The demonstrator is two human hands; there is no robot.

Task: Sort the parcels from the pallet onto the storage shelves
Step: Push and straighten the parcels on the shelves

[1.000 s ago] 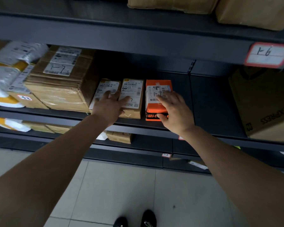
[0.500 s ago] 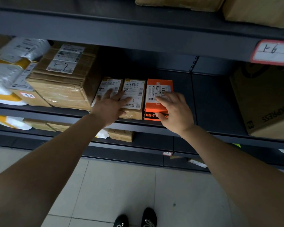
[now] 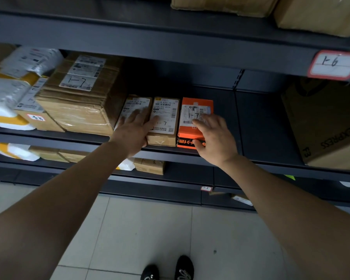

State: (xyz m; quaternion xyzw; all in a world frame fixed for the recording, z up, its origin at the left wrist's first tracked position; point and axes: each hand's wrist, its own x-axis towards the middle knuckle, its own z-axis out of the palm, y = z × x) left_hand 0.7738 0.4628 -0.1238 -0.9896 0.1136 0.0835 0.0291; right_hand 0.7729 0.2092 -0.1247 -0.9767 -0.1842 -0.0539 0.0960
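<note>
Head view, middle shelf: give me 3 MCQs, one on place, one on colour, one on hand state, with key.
1. Where does the orange cardboard box stand?
A. right of the two small brown cardboard parcels
B. on the floor
C. on the top shelf

2. What colour borders the handwritten shelf tag?
A. green
B. red
C. blue

3. What is the right hand doing?
A. hanging clear of the shelf
B. lifting the large brown carton
C. resting open on the orange box

Key:
1 A, it is beside the two small brown cardboard parcels.
2 B, the red edge shows.
3 C, the fingers lie spread on its label.
</note>
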